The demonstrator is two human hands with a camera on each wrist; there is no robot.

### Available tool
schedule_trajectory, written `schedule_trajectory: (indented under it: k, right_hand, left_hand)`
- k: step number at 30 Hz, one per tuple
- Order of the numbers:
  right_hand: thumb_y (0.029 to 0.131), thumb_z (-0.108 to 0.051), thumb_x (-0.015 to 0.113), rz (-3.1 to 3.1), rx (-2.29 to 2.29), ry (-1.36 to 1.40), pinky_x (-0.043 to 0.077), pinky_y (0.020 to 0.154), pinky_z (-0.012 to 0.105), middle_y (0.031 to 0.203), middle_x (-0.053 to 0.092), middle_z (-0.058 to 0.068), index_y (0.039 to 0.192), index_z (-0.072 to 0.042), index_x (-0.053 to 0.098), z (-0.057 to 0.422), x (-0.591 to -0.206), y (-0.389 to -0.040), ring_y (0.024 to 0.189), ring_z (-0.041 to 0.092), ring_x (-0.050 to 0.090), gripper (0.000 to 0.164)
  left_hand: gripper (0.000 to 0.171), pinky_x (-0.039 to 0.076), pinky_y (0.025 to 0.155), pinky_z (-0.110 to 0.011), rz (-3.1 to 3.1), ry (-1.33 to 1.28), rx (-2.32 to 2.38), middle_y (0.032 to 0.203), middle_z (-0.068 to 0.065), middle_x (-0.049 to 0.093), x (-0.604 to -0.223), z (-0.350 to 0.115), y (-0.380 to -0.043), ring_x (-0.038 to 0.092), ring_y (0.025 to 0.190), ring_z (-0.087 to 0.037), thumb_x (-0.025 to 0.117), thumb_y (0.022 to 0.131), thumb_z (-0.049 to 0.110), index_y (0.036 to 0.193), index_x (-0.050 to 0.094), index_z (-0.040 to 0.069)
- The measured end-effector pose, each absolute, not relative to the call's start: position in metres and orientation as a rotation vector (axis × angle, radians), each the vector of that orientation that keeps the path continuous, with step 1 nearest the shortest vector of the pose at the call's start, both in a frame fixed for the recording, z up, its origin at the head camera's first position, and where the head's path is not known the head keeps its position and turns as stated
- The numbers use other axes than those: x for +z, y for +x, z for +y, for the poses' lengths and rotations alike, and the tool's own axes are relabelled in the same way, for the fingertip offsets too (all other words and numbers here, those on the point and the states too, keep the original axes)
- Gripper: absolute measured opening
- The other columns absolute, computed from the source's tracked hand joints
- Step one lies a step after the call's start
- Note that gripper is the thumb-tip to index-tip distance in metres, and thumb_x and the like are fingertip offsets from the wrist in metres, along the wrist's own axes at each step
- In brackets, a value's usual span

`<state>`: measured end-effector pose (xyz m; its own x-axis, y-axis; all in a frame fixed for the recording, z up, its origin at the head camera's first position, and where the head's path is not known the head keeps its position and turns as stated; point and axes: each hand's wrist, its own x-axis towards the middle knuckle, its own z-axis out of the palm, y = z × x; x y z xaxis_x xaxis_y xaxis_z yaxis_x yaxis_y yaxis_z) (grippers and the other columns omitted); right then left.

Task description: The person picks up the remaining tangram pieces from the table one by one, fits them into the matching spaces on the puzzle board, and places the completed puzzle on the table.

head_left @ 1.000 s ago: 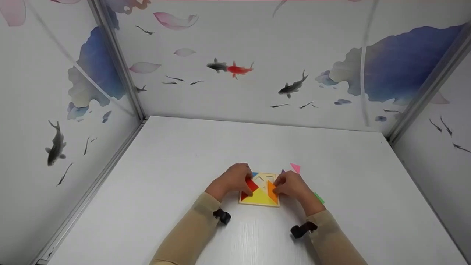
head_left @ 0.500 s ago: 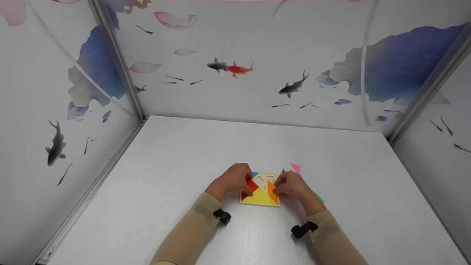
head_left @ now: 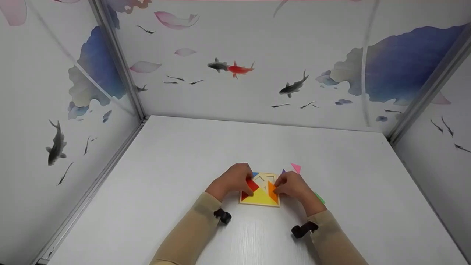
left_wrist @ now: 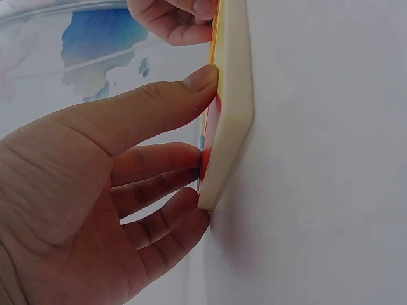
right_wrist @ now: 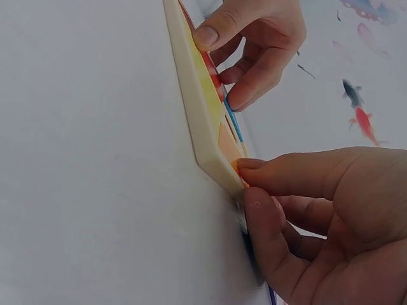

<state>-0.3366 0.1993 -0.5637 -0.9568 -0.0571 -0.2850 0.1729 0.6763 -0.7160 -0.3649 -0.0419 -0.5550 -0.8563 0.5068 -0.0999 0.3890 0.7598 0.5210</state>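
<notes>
A square wooden tangram board [head_left: 259, 205] lies on the table between both hands. In it are a yellow piece [head_left: 260, 199], red [head_left: 253, 185] at the left, and a bit of blue [head_left: 255, 174] at the far left corner. Bare recesses show at the far right. My left hand [head_left: 235, 178] holds the board's left side; in the left wrist view its thumb presses on top and fingers touch the surface and edge. At the right edge my right hand [head_left: 294, 186] pinches an orange piece [head_left: 272, 192], which lies at least partly within the frame.
Beyond the right hand lie a pink triangle [head_left: 296, 168] and a purple piece [head_left: 283, 171], mostly hidden. A green piece [head_left: 319, 198] shows beside the right wrist. Printed white walls [head_left: 235, 99] enclose the white table [head_left: 198, 143] at the back and both sides.
</notes>
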Motion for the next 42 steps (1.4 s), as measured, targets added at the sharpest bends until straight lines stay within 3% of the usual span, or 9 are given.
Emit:
schedule_trajectory:
  k: [23,42]
  right_hand:
    - [0.091,-0.014,0.084,2.614,-1.149,0.12,0.06,0.078,0.028,0.099,0.071,0.01,0.104,-0.007,0.076,0.202,-0.549,-0.333,0.084,0.024,0.063,0.017]
    - [0.094,-0.013,0.078,2.589,-1.242,0.16,0.062,0.079,0.026,0.103,0.07,0.011,0.108,-0.006,0.075,0.23,-0.541,-0.34,0.085,0.023,0.065,0.016]
  left_hand:
    - [0.047,0.055,0.101,-0.032,2.724,0.657,0.731,0.113,0.003,0.064,-0.553,-0.04,-0.364,0.056,0.104,-0.016,0.096,0.079,0.029,0.119,0.077,0.012]
    - [0.045,0.056,0.101,-0.033,2.721,0.644,0.755,0.111,0.002,0.065,-0.551,-0.04,-0.361,0.057,0.102,-0.016,0.096,0.077,0.028,0.115,0.078,0.011]
